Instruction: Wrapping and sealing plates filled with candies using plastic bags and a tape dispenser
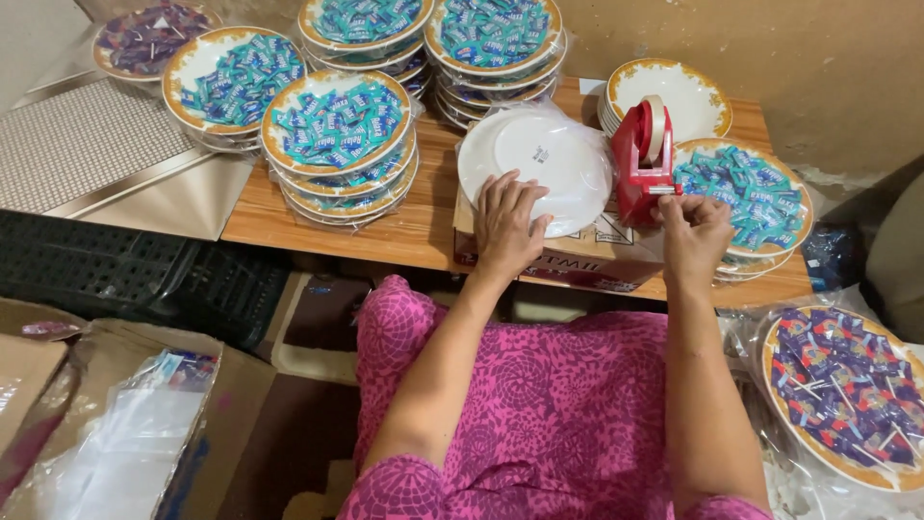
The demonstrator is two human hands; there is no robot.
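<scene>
A white plate (551, 154) lies upside down in clear plastic wrap on a cardboard box (616, 258). My left hand (507, 223) rests flat on the plate's near edge, fingers spread. Just right of the plate stands a red tape dispenser (643, 159) with a roll of tape. My right hand (695, 231) is at the dispenser's front, fingers pinched on the end of the tape by the cutter.
Stacks of gold-rimmed plates filled with teal sweets (339, 125) cover the wooden table (423, 226). More filled plates (746, 188) sit right of the dispenser, empty ones (674, 91) behind it. A plate of purple sweets (847, 390) lies at lower right. Cardboard boxes with plastic bags (135, 433) are at lower left.
</scene>
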